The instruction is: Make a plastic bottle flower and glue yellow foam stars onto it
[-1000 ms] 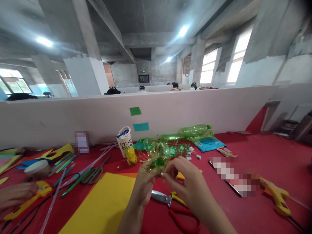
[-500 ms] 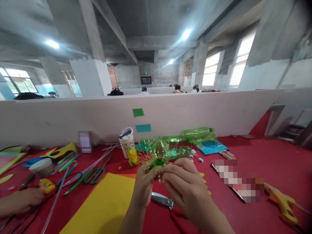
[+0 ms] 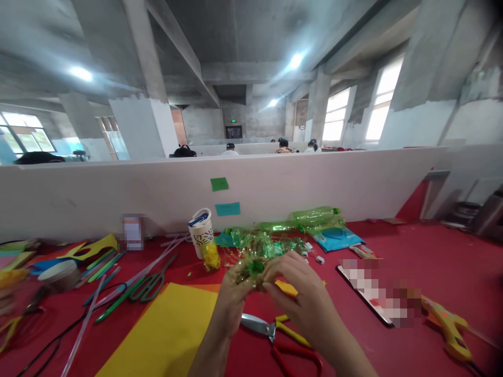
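Observation:
Both hands meet at the middle of the table around a cut green plastic bottle piece, whose strips fan out. My left hand is closed on its left side. From the right, my right hand pinches the piece's edge with bent fingers. Below them lie scissors with red and yellow handles. A yellow toothed piece shows beside my right hand. Behind are green bottles and a white patterned cup with a yellow piece in front.
Yellow paper and dark-handled scissors lie left, a phone and yellow glue gun right. A white partition stands behind the red table. Another person's blurred hand is at far left.
My right hand has shifted slightly, uncovering the yellow toothed piece and more of the scissors' handles. The other person's hand has moved left with the yellow tool. The view has shifted a little.

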Demonstrator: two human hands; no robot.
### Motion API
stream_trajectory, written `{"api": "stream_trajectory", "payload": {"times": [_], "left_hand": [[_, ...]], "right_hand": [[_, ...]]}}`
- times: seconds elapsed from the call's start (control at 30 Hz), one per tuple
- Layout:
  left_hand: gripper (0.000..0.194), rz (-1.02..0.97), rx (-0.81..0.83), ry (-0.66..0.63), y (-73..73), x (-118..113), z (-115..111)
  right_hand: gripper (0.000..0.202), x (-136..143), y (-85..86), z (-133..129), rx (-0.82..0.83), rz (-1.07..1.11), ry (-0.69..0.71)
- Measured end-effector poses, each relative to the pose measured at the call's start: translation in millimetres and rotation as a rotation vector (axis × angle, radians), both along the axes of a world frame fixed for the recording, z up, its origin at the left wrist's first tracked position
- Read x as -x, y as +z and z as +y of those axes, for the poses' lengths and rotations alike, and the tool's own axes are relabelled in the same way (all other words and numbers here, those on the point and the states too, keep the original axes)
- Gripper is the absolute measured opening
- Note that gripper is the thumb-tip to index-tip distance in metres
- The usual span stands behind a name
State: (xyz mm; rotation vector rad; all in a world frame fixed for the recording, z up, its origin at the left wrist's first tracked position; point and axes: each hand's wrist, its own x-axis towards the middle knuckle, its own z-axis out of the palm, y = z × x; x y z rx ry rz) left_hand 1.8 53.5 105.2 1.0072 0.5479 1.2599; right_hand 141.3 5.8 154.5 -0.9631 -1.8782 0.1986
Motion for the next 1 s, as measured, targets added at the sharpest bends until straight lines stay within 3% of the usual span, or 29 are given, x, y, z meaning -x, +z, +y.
{"api": "stream_trajectory", "payload": {"times": [0.2, 0.57, 0.8, 1.0], "left_hand": [[0.034, -0.073, 0.013, 0.063, 1.5, -0.3, -3.2], [0.027, 0.049, -0.012, -0.028, 4.2, 7.5, -0.8], [0.024, 0.012, 0.031, -0.020, 3.4, 3.6, -2.4], [0.028, 0.013, 0.043, -0.006, 7.9, 0.8, -4.7]], "right_hand": [[0.013, 4.7, -0.7, -3.1, -0.053, -0.092, -0.126], [0.014, -5.4, 12.2, -20.5, -0.006, -0.009, -0.112], [0.013, -2.1, 4.7, -11.7, -0.041, -0.006, -0.189], [0.005, 2.8, 0.9, -6.9, 0.053, 0.028, -0.219]]}}
